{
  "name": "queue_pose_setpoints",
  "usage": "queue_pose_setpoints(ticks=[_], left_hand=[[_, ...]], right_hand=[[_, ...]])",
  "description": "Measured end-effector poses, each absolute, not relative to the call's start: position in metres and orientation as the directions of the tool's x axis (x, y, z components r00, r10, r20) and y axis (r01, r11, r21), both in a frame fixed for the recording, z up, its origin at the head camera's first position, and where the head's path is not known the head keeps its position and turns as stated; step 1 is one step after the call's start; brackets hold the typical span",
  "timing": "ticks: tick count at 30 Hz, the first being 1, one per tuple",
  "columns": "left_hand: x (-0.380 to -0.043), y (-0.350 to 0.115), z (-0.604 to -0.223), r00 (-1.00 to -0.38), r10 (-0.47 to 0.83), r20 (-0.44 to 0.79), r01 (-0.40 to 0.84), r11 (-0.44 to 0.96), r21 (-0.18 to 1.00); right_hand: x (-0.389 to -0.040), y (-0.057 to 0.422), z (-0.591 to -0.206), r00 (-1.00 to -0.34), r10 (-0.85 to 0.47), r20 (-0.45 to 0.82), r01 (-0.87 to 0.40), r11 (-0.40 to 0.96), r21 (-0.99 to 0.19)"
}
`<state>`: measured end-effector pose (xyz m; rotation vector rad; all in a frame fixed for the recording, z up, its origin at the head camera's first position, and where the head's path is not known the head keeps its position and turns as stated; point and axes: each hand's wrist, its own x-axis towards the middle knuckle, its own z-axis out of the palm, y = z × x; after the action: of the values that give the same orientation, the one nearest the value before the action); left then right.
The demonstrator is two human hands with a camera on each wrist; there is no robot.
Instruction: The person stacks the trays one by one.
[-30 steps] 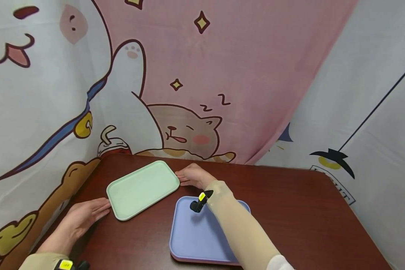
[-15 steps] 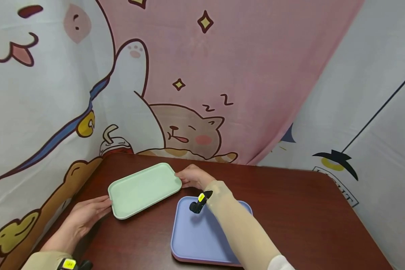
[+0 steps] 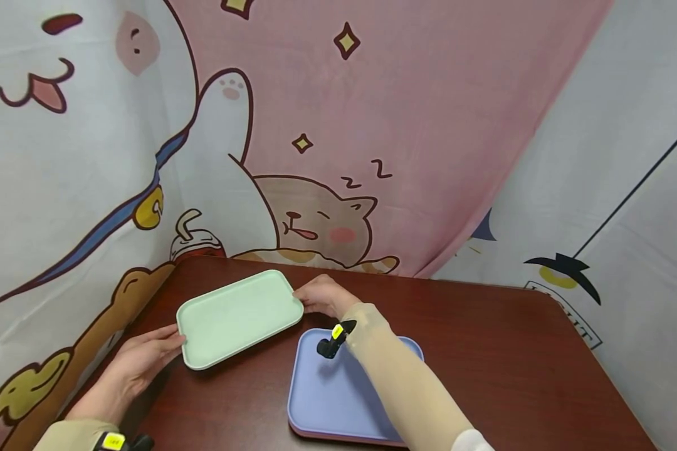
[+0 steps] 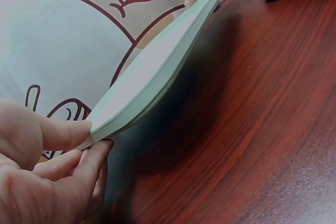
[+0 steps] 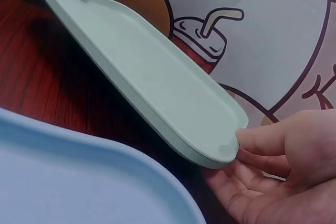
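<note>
A light green rectangular tray (image 3: 239,319) with a low rim hangs a little above the dark wooden table, with shadow beneath it in the left wrist view. My left hand (image 3: 146,360) pinches its left short end, thumb on the rim and fingers underneath, as the left wrist view shows. At the opposite short end my right hand (image 3: 324,295) pinches the rim the same way, thumb (image 5: 260,137) on top. Below my right forearm lies a blue-purple tray (image 3: 330,401), resting on a pinkish one (image 3: 338,436); the sleeve hides part of both.
The stacked trays sit at the front middle, close to the green tray's right end. Brown-red table surface (image 3: 496,351) stretches to the right. A cartoon-printed cloth (image 3: 429,125) hangs behind the table's back edge and along the left side.
Both hands have closed on the green tray's ends, and it has come up off the table. The stacked trays have stayed in place; the head view has shifted slightly.
</note>
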<state>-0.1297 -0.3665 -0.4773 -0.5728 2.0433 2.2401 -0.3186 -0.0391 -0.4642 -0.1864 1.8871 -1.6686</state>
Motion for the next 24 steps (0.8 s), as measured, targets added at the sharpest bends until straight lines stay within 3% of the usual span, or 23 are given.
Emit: queue_pose_setpoints(ticks=[24], left_hand=[[-0.128,-0.352,-0.451,-0.971,-0.080,-0.224,-0.208,-0.173,0.963]], right_hand=[[-0.304,0.019,-0.426,-0.726,-0.621,-0.295,0.293,0.108,-0.950]])
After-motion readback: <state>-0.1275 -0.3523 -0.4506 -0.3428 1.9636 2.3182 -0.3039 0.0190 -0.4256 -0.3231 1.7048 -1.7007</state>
